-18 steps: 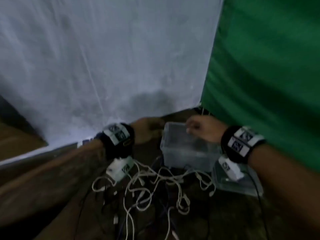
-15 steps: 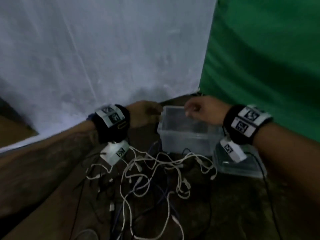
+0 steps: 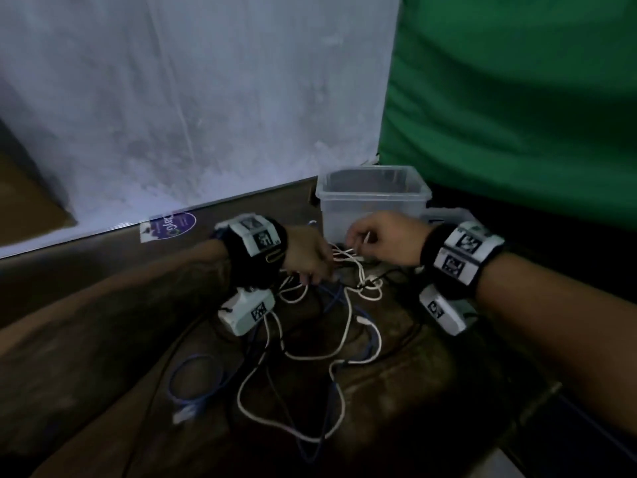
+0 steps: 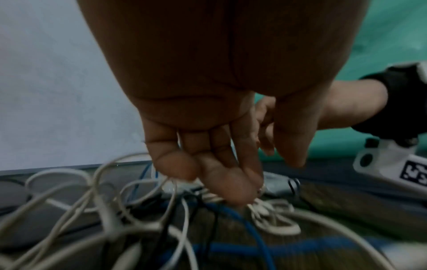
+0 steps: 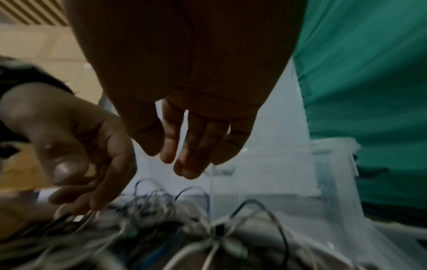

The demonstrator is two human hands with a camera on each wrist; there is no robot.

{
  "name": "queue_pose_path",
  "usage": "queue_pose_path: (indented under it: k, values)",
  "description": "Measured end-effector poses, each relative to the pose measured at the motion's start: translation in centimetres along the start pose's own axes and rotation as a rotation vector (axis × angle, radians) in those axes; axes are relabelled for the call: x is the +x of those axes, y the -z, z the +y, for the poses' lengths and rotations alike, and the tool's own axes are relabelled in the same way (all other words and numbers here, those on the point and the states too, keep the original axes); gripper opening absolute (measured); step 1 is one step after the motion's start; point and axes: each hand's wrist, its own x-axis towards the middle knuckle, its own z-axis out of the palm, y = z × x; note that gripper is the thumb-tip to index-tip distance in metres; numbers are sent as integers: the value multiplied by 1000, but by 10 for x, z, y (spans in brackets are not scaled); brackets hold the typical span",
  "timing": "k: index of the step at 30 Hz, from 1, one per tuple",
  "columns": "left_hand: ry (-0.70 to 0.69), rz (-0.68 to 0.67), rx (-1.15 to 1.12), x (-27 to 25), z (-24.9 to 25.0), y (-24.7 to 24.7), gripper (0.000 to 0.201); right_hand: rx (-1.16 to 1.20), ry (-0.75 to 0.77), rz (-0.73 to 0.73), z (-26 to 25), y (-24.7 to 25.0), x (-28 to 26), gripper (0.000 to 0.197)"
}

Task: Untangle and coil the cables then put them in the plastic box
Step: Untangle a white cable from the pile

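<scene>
A tangle of white cables (image 3: 331,355), a blue cable (image 3: 184,414) and thin black ones lies on the brown table in front of the clear plastic box (image 3: 372,198), which looks empty. My left hand (image 3: 317,277) reaches down into the far end of the tangle. Its fairly straight fingertips (image 4: 235,197) touch white loops (image 4: 272,224), with the thumb held apart. My right hand (image 3: 358,241) hovers just right of it, close to the box's front wall. The right hand's fingers (image 5: 189,169) hang relaxed above the cables (image 5: 208,237) with nothing between them.
A clear lid (image 3: 448,215) lies right of the box, partly behind my right wrist. A white sheet (image 3: 206,98) and a green cloth (image 3: 517,98) hang behind the table. A purple sticker (image 3: 169,225) sits at the sheet's foot.
Both hands left the box's rim and came down towards me onto the far end of the cable tangle. The head view also tilted down.
</scene>
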Motion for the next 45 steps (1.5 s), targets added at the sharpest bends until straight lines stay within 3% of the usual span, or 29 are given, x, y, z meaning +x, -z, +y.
queue_pose_path:
  k: [3, 6, 8, 11, 12, 14, 16, 19, 23, 27, 29, 32, 35, 38, 41, 45]
  values:
    - [66, -38, -14, -7, 0, -34, 15, -148, 19, -195, -22, -28, -20, 30]
    - [37, -9, 0, -10, -3, -53, 23, -259, 26, -236, -23, -44, -24, 26]
    - [10, 33, 10, -13, -4, -56, 30, -252, 21, -166, -20, -40, -25, 13]
    - [-57, 142, -19, -20, 1, -55, 19, -188, 17, -19, -23, -16, -28, 6]
    - [-90, 193, -82, -23, 5, -52, 16, -169, 21, 51, -24, -6, -29, 7]
    - [-183, 252, -323, -28, 7, -48, 34, -122, 10, 196, -24, 17, -31, 10]
    - [-186, 325, -473, -33, 6, -39, 42, -56, -20, 328, -22, 41, -33, 11]
    - [-192, 432, -475, -43, 4, -20, 25, 113, -58, 522, -24, 77, -38, 9]
    - [-138, 516, -410, -62, -15, 3, 19, 469, -143, 714, -18, 123, -37, 19]
    - [-96, 654, -321, -80, -29, 32, 34, 568, -196, 797, -9, 148, -34, 20]
    - [-78, 694, -357, -85, -32, 49, 30, 603, -212, 814, -11, 151, -33, 19]
    - [-94, 626, -518, -84, -17, 46, 7, 752, -130, 783, -26, 150, -29, 16]
    - [-178, 514, -567, -66, -6, 21, 23, 883, -28, 741, -48, 154, -26, 13]
    - [-205, 527, -452, -50, -9, 6, 5, 920, 28, 784, -62, 167, -30, 15]
    - [-191, 492, -468, -48, -17, 10, 19, 918, 18, 833, -60, 180, -37, 15]
    - [-194, 491, -470, -56, -17, 20, 16, 891, -16, 794, -52, 181, -41, 16]
